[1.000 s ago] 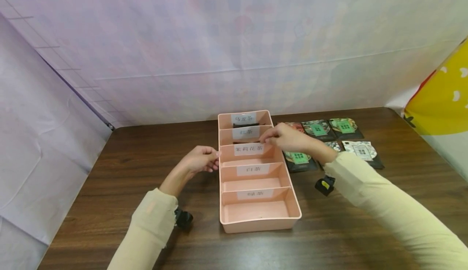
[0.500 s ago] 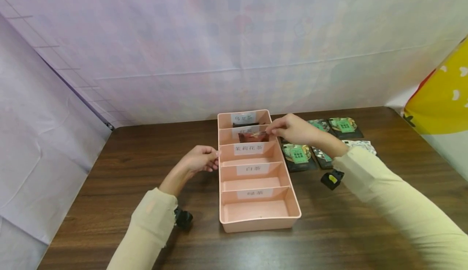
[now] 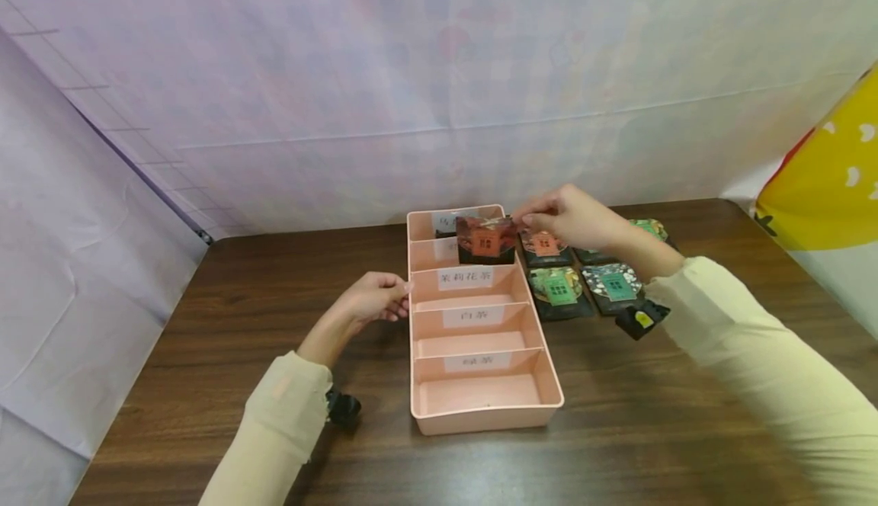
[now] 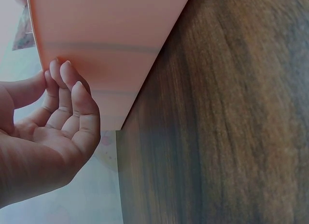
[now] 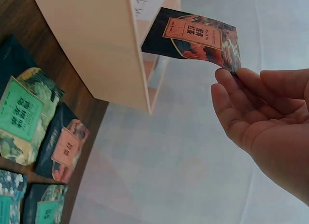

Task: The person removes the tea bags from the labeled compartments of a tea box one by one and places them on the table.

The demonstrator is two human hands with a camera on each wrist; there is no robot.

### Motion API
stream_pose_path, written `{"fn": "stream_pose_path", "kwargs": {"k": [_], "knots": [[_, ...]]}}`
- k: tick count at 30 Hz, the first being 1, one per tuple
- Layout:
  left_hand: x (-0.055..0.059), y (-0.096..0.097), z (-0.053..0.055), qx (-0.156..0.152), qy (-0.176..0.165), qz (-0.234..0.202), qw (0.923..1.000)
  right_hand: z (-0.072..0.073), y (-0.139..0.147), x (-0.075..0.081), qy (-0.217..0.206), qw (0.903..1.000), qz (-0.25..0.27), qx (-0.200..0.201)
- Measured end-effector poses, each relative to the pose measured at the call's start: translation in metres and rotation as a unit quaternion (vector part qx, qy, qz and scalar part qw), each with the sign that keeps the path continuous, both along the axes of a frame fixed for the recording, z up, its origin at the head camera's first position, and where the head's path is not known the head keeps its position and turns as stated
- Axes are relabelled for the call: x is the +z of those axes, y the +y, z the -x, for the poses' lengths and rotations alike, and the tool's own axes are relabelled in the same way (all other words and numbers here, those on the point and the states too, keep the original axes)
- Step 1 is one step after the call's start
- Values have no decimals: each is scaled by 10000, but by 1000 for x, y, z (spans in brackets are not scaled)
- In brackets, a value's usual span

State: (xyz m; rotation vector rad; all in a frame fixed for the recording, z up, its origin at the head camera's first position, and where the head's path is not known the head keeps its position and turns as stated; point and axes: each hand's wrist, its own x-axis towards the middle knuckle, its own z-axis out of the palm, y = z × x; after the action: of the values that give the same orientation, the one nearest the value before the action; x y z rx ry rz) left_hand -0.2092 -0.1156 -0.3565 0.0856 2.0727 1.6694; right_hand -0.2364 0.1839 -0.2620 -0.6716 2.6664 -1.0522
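Observation:
A pink divided box (image 3: pixel 483 421) with a paper label in each compartment stands lengthwise on the table. My left hand (image 3: pixel 373 297) pinches its left rim between thumb and fingers; in the left wrist view that hand (image 4: pixel 63 122) shows its other fingers curled beside the outer wall. My right hand (image 3: pixel 583 220) pinches a black tea sachet (image 3: pixel 485 241) by one edge, above the second compartment from the back. In the right wrist view the sachet (image 5: pixel 198 38) has an orange label and bends slightly near the fingertips. Another dark sachet (image 3: pixel 444 234) shows in the rearmost compartment.
Right of the box lie several flat sachets, among them a green-labelled one (image 3: pixel 559 290), a white-flowered one (image 3: pixel 613 285) and an orange-labelled one (image 3: pixel 544 244). A pale curtain (image 3: pixel 453 110) hangs behind the wooden table (image 3: pixel 288 300).
My right hand has risen up and to the right, lifting the black tea sachet out of the second compartment. The left hand stays at the box rim.

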Motion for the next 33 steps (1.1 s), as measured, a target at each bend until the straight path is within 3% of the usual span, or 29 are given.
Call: {"fn": "stream_pose_path", "kwargs": {"k": [7,16,27,33], "knots": [[1,0,0,-25,15,14,10000,-6,9,16,166,9990,138,-394],[-1,1,0,-22,11,70,10000,-9,33,27,434,9965,-98,-711],[0,1,-2,-15,42,43,10000,-17,66,16,331,9957,-301,-810],[-1,1,-2,-5,45,39,10000,-24,81,1,431,9961,-549,-536]]}}
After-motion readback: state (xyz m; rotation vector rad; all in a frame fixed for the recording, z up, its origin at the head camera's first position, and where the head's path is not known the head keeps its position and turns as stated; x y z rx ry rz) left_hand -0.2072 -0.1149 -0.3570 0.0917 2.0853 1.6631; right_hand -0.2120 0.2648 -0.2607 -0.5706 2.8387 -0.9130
